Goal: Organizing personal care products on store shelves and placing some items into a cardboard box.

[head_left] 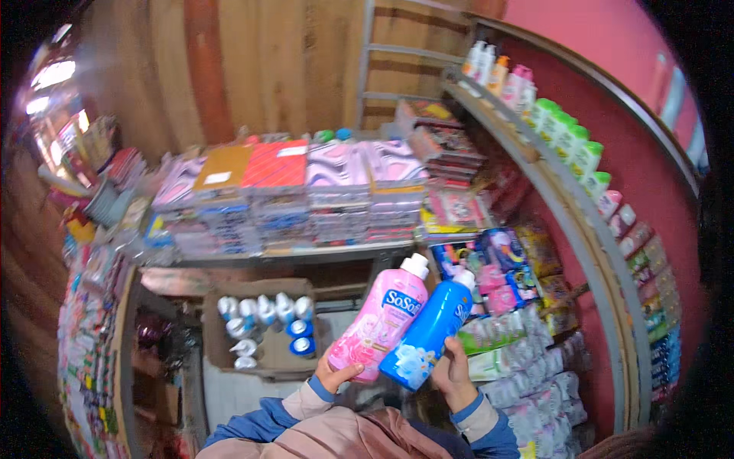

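Left hand (337,373) clasps a white-capped pink plastic bottle (380,321) low; right hand (453,372) clasps a blue plastic bottle (428,335). Probably weighty, slick, squeezable: best held mid-body.

We've got a pink floral bottle (380,321) and a blue bottle (428,333) with pale flowers just below centre, lilac swirl-patterned covers (336,164) around upper middle, plus super bright green caps (566,119) upper right.
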A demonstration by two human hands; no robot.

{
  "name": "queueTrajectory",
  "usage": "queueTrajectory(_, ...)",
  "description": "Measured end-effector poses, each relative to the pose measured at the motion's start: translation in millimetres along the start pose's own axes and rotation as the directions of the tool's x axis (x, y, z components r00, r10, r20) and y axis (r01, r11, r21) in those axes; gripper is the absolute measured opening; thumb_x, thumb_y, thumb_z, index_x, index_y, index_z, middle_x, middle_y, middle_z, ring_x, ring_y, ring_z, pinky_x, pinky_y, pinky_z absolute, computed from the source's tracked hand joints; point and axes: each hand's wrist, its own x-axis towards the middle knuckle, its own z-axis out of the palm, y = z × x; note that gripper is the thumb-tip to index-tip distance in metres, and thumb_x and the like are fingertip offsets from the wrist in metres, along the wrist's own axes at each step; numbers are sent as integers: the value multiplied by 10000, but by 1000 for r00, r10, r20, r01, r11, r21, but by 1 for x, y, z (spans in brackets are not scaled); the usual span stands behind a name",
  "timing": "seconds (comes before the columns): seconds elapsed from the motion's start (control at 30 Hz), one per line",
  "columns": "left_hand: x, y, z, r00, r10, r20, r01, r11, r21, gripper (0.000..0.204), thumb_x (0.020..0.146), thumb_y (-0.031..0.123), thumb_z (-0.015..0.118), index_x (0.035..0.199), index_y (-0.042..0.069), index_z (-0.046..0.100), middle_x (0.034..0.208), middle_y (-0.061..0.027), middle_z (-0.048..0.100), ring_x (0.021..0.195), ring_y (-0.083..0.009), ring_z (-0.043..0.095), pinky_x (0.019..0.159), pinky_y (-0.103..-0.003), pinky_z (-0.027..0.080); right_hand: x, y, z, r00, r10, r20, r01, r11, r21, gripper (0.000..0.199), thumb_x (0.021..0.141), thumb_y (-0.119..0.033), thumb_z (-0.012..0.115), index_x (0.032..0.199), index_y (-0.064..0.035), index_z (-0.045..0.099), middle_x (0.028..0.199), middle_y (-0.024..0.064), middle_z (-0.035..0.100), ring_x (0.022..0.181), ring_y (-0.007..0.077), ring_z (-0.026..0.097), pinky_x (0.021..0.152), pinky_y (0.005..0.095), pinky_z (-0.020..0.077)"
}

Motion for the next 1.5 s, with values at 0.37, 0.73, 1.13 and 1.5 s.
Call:
queueTrajectory(0.37,-195,58,-181,971,123,-207,-81,976,201,653,693,126,767,1233,10,417,1153,-113,564,1069,-196,540,951,-361,408,8,175,68,959,203,-199,-205,979,10,554,851,-472,566,1233,-85,465,1156,79,564,1055,231,547,932,395,435)
queueTrajectory(0.73,-251,54,-223,871,172,-460,-205,979,-21,734,664,147,782,1266,7,385,1174,-118,550,1107,-212,518,966,-366,391,78,274,102,932,-192,307,352,680,-643,821,582,-234,862,1249,-54,418,1121,123,564,1032,242,554,925,354,424)
queueTrajectory(1.13,-253,76,-295,891,133,-435,-155,988,-17,749,659,146,785,1273,9,380,1181,-117,546,1110,-212,516,956,-361,400,88,328,55,821,475,318,379,-36,-925,748,558,-332,803,1208,-132,492,1032,164,627,970,365,591,829,429,479)
queueTrajectory(1.5,-224,135,-394,963,-31,-267,49,997,61,762,654,146,788,1280,10,375,1187,-116,542,1114,-212,513,946,-356,408,95,358,55,781,571,250,476,-286,-832,694,530,-110,792,1159,-173,506,1012,127,630,888,343,614,750,431,507)
